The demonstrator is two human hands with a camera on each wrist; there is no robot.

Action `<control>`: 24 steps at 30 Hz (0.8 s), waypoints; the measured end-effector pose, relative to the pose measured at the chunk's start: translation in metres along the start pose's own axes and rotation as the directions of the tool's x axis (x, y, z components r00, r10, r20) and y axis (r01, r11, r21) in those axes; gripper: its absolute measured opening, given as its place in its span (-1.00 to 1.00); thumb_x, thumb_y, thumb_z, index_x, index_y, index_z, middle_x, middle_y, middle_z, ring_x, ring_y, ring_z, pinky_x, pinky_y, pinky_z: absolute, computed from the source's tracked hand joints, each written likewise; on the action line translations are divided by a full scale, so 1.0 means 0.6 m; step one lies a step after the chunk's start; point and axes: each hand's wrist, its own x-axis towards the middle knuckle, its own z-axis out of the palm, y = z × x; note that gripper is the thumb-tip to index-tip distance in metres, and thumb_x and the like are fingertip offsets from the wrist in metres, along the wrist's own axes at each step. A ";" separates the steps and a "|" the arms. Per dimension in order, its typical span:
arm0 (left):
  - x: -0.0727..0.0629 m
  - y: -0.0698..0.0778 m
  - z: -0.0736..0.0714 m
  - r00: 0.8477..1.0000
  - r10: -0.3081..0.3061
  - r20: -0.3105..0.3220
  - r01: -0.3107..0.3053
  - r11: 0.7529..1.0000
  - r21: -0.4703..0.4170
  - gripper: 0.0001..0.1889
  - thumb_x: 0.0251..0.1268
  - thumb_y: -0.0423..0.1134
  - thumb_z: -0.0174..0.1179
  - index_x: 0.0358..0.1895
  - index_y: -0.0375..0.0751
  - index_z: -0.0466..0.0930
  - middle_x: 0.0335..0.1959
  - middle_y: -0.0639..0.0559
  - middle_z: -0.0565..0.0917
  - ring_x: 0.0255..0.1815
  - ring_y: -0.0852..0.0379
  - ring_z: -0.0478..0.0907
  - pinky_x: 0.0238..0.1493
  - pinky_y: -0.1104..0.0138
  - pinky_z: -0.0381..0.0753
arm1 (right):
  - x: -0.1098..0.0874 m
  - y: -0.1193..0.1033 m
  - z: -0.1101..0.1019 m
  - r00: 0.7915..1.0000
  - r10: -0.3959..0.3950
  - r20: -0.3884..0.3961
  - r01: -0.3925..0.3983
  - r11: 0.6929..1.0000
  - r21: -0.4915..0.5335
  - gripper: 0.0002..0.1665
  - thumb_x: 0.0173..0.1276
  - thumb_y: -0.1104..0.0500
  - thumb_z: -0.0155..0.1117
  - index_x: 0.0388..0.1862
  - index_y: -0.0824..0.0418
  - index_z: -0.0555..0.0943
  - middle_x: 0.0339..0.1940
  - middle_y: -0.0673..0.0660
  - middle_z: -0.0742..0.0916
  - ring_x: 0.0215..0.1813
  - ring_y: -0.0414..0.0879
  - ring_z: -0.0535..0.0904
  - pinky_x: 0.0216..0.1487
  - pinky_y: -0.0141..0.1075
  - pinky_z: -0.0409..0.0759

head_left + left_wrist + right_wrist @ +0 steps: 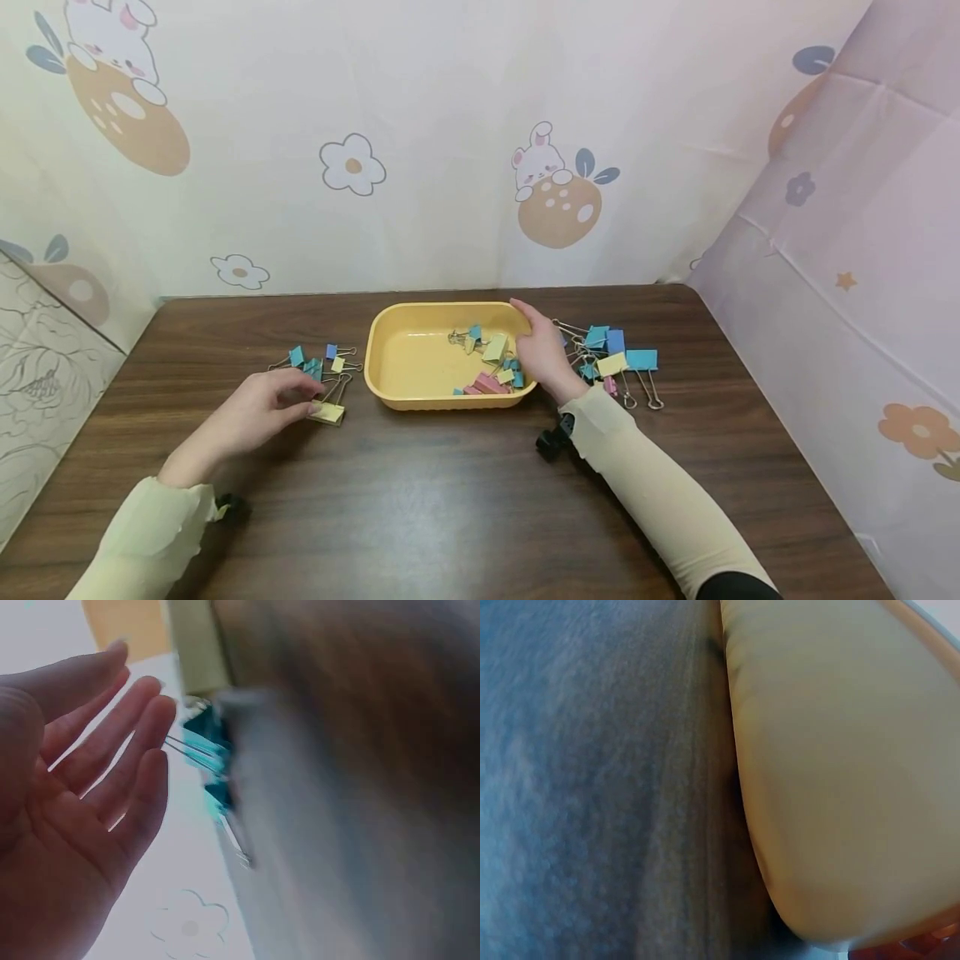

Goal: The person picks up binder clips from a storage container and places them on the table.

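Note:
My left hand point(273, 407) hovers over a small group of binder clips on the left, its thumb and fingertips beside a yellow binder clip point(327, 413). The left wrist view shows this left hand point(90, 765) with loosely bent fingers and nothing between them; teal binder clips point(206, 742) lie beyond the fingertips. My right hand point(546, 354) grips the right end of a yellow plastic tray point(405, 402). Inside the tray lie several binder clips, among them pink clips point(489, 383). In the right wrist view the tray's side wall point(840, 772) fills much of the picture; the fingers are mostly hidden.
Right of the tray is a pile of binder clips in blue, yellow and pink, with a teal clip point(642, 360) at its edge. A dark wooden table point(450, 508) bears everything. Behind it hangs a patterned curtain point(450, 208).

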 end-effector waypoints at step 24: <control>0.159 0.138 0.089 0.955 0.249 0.159 -0.241 0.968 -0.070 -0.82 0.28 -0.29 0.36 -0.07 -0.19 0.71 -0.21 0.13 0.71 -0.12 0.14 0.61 0.00 0.14 0.57 | 0.000 0.001 -0.001 1.000 -0.009 -0.005 0.009 1.000 -0.002 -0.13 0.29 0.52 -0.12 0.56 0.01 0.26 0.52 0.12 0.37 0.29 0.06 0.42 0.17 -0.08 0.49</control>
